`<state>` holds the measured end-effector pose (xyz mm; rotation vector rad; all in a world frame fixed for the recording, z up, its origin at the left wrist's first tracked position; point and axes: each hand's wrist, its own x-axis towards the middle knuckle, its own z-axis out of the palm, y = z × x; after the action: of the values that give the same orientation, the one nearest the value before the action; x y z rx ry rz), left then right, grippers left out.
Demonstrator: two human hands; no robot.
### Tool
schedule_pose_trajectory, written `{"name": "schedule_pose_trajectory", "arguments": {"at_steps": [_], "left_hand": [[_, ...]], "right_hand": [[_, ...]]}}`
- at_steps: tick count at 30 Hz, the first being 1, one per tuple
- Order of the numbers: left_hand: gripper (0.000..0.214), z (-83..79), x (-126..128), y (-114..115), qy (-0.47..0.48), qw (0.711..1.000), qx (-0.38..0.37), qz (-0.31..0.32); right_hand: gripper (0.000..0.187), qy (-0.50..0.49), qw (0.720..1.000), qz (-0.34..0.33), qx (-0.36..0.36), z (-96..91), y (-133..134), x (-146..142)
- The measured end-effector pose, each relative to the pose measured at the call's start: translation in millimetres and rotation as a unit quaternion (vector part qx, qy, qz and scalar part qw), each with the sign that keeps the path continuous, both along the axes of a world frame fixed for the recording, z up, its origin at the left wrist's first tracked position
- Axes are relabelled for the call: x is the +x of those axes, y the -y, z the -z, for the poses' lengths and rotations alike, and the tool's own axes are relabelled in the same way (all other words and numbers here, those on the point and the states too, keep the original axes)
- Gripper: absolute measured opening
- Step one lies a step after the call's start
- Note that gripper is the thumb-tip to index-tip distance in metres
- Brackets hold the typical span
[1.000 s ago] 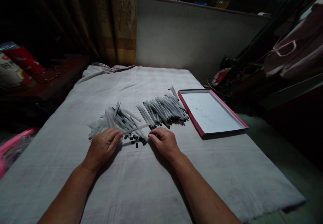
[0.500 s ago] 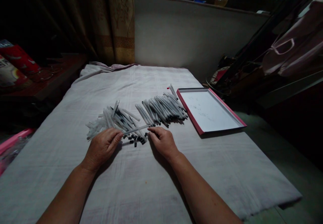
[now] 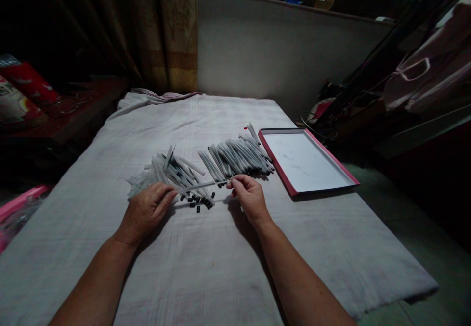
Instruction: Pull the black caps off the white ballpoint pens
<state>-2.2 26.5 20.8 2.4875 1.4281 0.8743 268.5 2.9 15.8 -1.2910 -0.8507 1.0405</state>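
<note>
My left hand (image 3: 146,210) rests on the cloth with fingers curled near one end of a clear pen barrel (image 3: 200,186). My right hand (image 3: 250,197) pinches the barrel's other end, holding it just above the table. Behind my left hand lies a loose heap of pen barrels (image 3: 165,174). A neater row of pens with dark tips (image 3: 235,158) lies behind my right hand. Several small black caps (image 3: 196,202) are scattered between my hands.
A shallow red-edged box lid with a white inside (image 3: 305,162) lies to the right of the pens. The table is covered by a pale cloth (image 3: 206,262). A curtain (image 3: 176,32) hangs behind, and red packets (image 3: 22,93) sit on a side surface at left.
My right hand has shifted to the right and slightly away from me, drawing the pen barrel along with it. My left hand has stayed where it was.
</note>
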Motion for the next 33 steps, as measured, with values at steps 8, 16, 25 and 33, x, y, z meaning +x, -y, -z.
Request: {"name": "schedule_pose_trajectory", "arguments": {"at_steps": [8,16,25,33], "left_hand": [[0.028,-2.3,-29,-9,0.06,0.974,0.008,-0.219],[0.027,0.8,-10,-3,0.061,0.981,-0.003,-0.183],[0.036,4.7,6,2,0.077,0.993,-0.018,-0.087],[0.04,2.8,26,14,0.078,0.997,0.0,0.019]], "right_hand": [[0.028,-0.068,0.992,0.105,0.018,-5.5,-3,5],[0.013,0.107,0.992,-0.033,0.062,11.1,9,-31],[0.016,0.221,0.968,-0.074,0.091,10.7,7,-28],[0.065,0.057,0.991,-0.119,-0.032,3.8,5,-13]]}}
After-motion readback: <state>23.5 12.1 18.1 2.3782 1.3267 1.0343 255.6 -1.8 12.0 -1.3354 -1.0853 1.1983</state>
